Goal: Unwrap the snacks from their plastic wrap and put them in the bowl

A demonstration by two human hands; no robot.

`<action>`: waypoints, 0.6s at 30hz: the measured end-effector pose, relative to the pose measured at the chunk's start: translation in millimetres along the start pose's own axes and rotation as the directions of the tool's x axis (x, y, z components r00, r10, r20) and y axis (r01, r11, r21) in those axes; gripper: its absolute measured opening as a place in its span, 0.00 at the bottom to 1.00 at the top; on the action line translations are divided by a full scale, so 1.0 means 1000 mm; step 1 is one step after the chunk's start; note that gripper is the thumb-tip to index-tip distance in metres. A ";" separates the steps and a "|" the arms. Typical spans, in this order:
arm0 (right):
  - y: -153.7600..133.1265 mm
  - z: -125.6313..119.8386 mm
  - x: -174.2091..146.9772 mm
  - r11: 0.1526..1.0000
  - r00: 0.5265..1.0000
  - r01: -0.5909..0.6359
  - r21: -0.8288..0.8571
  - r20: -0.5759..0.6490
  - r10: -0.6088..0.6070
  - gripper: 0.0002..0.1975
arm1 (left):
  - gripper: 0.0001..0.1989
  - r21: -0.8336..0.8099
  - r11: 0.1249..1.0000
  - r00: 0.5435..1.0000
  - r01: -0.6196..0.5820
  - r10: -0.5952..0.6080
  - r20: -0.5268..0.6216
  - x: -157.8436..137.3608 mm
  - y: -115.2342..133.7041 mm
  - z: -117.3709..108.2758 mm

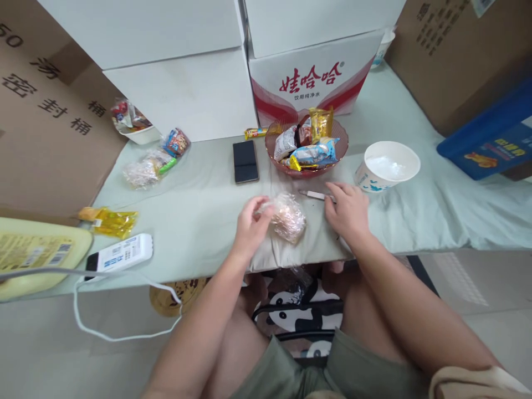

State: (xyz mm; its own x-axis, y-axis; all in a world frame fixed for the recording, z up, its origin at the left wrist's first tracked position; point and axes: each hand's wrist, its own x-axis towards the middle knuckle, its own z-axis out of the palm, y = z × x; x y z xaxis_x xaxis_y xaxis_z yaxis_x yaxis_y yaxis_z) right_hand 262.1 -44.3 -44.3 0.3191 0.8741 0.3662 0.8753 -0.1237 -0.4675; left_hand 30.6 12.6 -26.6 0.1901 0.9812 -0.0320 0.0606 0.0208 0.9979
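A crinkled bundle in clear plastic wrap (288, 218) sits near the table's front edge, with something pale pinkish inside that I cannot make out. At its left side my left hand (251, 226) pinches the wrap between thumb and fingers. To the right, my right hand (349, 214) rests low over the cloth. A slim white pen-like tool (315, 194) with a narrow grey tip runs between its thumb and index finger, tip pointing left. The tool's rear end is hidden by the fingers.
Behind the hands are a phone (245, 162) and a pinkish glass bowl (272, 145) of wrapped snacks. A paper tub (369, 176) holding clear plastic stands right. Leftward lie wrapped packets (143, 173), a yellow packet (116, 223) and a white power strip (127, 254). Cartons (174, 102) wall the back.
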 end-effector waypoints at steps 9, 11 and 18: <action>-0.038 0.003 -0.022 0.833 0.871 0.276 0.479 0.242 -0.428 0.26 | 0.29 0.073 0.997 1.000 -0.003 0.002 0.018 0.010 0.000 -0.018; -0.043 0.005 -0.021 0.839 0.880 0.256 0.480 0.245 -0.408 0.19 | 0.20 0.043 0.999 0.999 0.024 -0.022 -0.035 0.011 0.003 -0.020; -0.014 0.000 -0.007 0.831 0.996 -0.090 0.549 0.062 0.067 0.05 | 0.07 -0.109 0.987 0.962 0.118 -0.141 -0.233 0.019 0.010 -0.045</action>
State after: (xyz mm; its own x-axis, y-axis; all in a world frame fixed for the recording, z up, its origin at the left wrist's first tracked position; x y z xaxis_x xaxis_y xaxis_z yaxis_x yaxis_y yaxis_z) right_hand 247.6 -49.0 -39.9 0.3544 0.8910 0.2837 0.4994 0.0761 -0.8630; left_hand -9.4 40.2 -15.0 -0.0544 0.9858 -0.1587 -0.0244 0.1575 0.9872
